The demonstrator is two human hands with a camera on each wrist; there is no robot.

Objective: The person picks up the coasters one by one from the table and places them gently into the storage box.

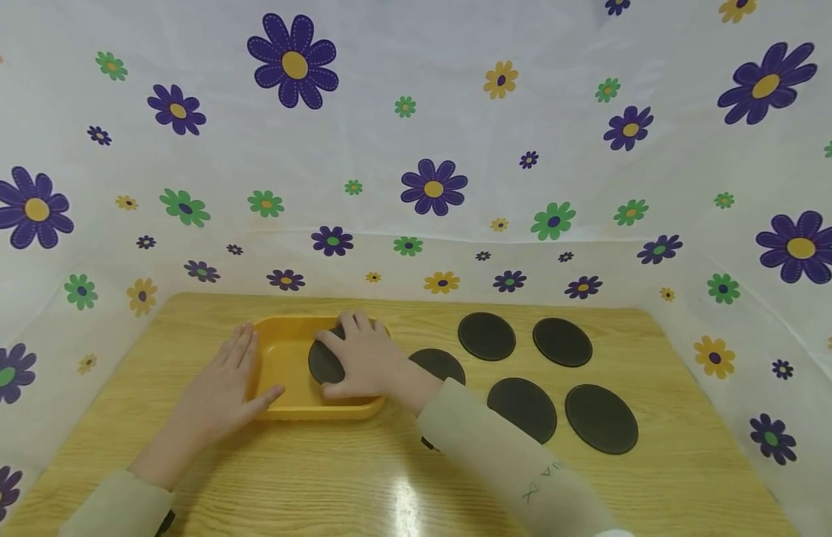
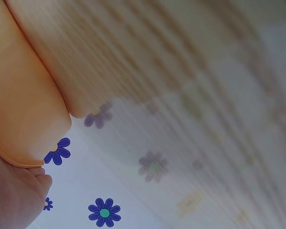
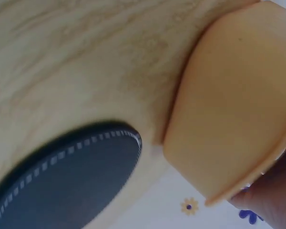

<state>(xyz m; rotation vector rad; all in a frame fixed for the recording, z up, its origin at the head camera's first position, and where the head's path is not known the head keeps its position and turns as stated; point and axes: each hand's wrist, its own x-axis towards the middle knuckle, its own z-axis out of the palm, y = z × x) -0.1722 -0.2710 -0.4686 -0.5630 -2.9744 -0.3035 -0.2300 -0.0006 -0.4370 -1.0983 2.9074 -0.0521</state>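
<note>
A yellow plastic tray (image 1: 315, 412) stands on the wooden table. Inside its right half, my right hand (image 1: 365, 358) grips a black round coaster (image 1: 325, 363) by its edges, fingers on the far side and thumb on the near side. The hand hides much of that coaster, and I cannot tell if others lie under it. My left hand (image 1: 218, 395) rests against the tray's left end, fingers straight and thumb spread along the near rim. Both wrist views show the tray's outer wall (image 2: 28, 86) with part of a hand at its rim.
Several black coasters (image 1: 601, 418) lie flat and apart on the table (image 1: 335, 477) to the tray's right. The nearest one (image 1: 439, 364) is partly behind my right forearm. A white flowered cloth (image 1: 369, 142) encloses the table's back and sides.
</note>
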